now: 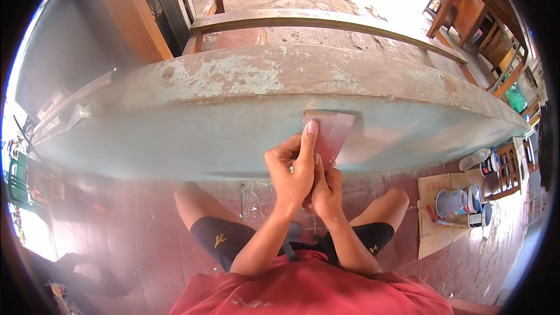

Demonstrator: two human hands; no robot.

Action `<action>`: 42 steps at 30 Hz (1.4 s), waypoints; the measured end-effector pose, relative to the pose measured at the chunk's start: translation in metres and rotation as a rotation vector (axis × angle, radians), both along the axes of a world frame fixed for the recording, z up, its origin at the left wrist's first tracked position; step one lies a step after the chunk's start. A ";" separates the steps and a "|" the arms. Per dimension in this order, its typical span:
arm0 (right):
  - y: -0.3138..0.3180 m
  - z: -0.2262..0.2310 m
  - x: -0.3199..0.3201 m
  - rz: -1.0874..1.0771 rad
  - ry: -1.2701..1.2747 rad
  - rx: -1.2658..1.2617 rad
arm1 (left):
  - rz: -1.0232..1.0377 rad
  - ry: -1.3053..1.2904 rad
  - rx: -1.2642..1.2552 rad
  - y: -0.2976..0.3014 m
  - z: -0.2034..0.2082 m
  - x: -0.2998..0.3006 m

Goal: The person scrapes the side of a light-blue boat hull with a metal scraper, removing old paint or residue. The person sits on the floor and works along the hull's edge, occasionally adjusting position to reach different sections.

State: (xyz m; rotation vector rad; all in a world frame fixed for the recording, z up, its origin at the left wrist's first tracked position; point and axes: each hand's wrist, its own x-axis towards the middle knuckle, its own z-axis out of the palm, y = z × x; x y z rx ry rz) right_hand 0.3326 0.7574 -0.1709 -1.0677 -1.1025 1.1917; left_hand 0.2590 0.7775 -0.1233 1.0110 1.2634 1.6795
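Two bare hands hold a flat reddish plate (336,131) up against a pale blue-green wall (221,134).
The left hand (293,169) clamps the plate's left side, thumb laid straight up its face; the right hand (326,191), touching the left, has its fingers curled on the narrow lower end. The plate's wide top edge sits just below a ledge (221,76) with flaking paint. At right, containers (451,203) stand on cardboard (433,240).

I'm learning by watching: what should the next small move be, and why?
Probably slide the flat plate slightly right along the wall: the left hand and right hand hold it together, its upper edge appears against the wall, and paler patches show to its right.
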 end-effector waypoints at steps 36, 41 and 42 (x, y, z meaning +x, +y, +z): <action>0.015 -0.036 -0.003 0.066 0.054 -0.077 | -0.009 0.003 0.057 0.013 -0.027 -0.003; 0.004 -0.066 0.001 0.088 0.090 -0.121 | 0.023 0.057 -0.039 0.007 -0.060 0.002; 0.004 -0.066 0.000 0.066 0.092 -0.123 | 0.012 0.052 -0.051 0.007 -0.061 0.001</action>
